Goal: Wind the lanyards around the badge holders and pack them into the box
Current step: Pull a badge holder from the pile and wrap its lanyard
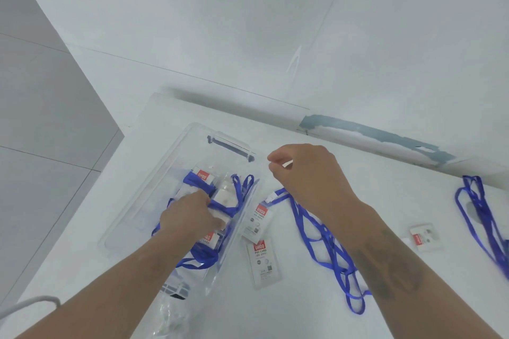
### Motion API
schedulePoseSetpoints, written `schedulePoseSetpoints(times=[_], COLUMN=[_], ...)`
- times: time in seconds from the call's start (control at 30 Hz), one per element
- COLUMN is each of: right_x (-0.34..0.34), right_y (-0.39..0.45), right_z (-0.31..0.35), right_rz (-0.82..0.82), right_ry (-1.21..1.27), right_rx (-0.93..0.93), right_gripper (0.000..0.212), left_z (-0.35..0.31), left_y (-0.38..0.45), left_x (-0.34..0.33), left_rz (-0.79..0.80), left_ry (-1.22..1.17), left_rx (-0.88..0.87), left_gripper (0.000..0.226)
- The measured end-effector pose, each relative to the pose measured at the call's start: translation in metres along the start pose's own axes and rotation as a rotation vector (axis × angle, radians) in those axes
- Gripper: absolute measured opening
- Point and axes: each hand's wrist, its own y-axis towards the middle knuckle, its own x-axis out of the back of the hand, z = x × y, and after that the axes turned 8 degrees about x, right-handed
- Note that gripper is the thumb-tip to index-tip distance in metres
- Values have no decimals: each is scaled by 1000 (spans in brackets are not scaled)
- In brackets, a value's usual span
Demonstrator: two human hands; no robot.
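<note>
A clear plastic box (pixel 154 187) with a dark handle stands on the white table. Inside lie several badge holders wound with blue lanyards (pixel 201 187). My left hand (pixel 190 215) is down in the box, fingers closed on a wound badge holder (pixel 223 201). My right hand (pixel 305 173) hovers to the right of the box, its fingers pinched together with something small and white showing between them. Under it a loose blue lanyard (pixel 327 242) runs from the clip of an unwound badge holder (pixel 257 219). A second unwound holder (pixel 264 261) lies just below that one.
Another blue lanyard (pixel 479 215) lies at the far right edge, with a small badge holder (pixel 424 237) beside it. Crumpled clear plastic packaging (pixel 176 308) sits at the box's near end. The table meets a white wall; the floor drops off at left.
</note>
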Motion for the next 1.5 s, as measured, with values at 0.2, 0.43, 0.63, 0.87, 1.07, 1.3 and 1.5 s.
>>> schedulePoseSetpoints(times=[0.2,0.43,0.63,0.87,1.07,1.3,1.5], right_x=[5,5,1,1,6,5,11], right_y=[-14,-17,-14,-14,-23,-64,-106], right_z=[-11,-20,-24,-29,-37,-70,-113], right_rz=[-9,-26,-18,-32,-75,-165,-215], right_ry=[20,38,50,66,53,-35,-40], right_rx=[-14,-28,-30,-36,-26,-26,-98], right_gripper=[22,20,19,19,17,23,24], left_z=[-6,-19,-18,-12,-23,-45,-80], left_y=[0,7,9,-1,-21,-51,-86], left_x=[-12,-16,-10,6,23,25,11], left_rz=[-137,-229,-194,-309,-438,-558,-599], left_ry=[-14,-53,16,-180,-405,-446,-419], left_rx=[-22,-22,-28,-65,-173,-403,-542], left_gripper=[43,36,29,17,15,29,28])
